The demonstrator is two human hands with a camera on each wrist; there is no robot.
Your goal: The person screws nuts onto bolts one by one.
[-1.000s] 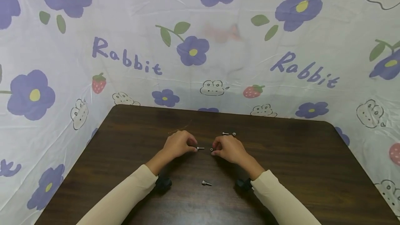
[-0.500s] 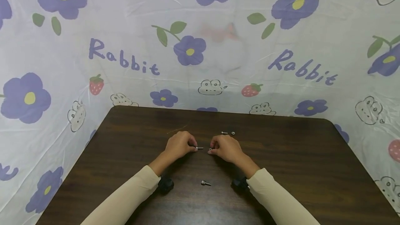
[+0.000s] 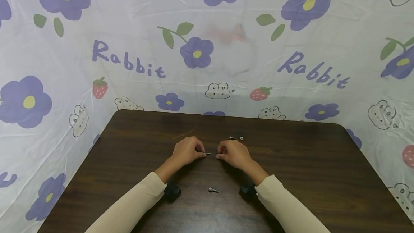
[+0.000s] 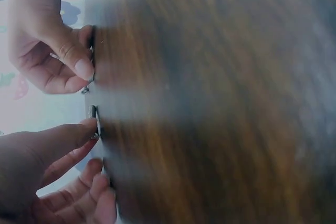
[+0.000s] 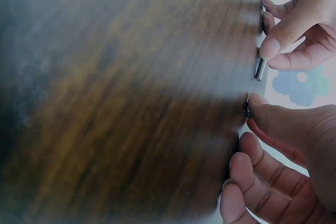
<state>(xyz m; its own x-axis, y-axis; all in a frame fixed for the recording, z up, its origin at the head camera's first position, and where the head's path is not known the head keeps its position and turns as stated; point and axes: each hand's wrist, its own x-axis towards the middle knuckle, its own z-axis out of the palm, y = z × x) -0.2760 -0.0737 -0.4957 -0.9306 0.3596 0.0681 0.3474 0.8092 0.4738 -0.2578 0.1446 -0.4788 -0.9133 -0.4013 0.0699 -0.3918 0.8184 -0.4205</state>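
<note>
My left hand (image 3: 188, 151) pinches a small silver bolt (image 3: 208, 154) by its head end between thumb and forefinger. The threaded shank (image 4: 93, 112) sticks out toward the right hand, low over the table. Facing it, my right hand (image 3: 235, 153) pinches a small nut (image 5: 249, 113) between thumb and forefinger. Fingertips mostly cover the nut in the head view; its edge shows in the wrist views. A short gap separates bolt and nut. In the right wrist view the bolt's shank (image 5: 260, 70) points down toward the nut.
On the dark wooden table (image 3: 307, 168), a bolt with hardware at its head (image 3: 213, 190) lies nearer the body. Beyond the right hand lie another bolt (image 3: 232, 138) and a loose nut (image 3: 241, 138). A patterned cloth (image 3: 239, 64) hangs behind the table.
The right hand has come slightly left, narrowing the gap between nut and bolt. The nut, visible at the fingertips before, is now mostly covered, and the left fingers cover more of the bolt's head.
</note>
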